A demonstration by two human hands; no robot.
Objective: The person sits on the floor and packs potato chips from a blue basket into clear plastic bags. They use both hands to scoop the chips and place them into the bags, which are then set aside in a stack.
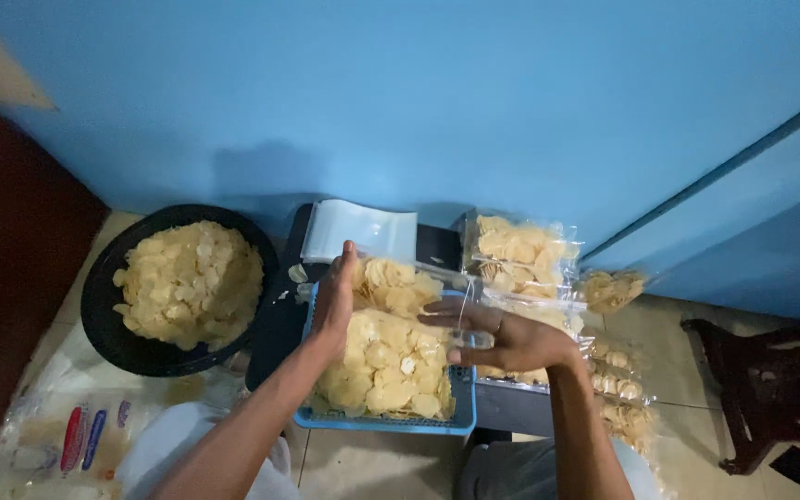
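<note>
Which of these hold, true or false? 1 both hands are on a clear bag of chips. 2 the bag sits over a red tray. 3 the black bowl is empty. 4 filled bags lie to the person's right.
1. True: left hand and right hand hold the clear bag of chips.
2. False: the basket tray is blue.
3. False: the black bowl holds chips.
4. True: filled bags lie there.
</note>
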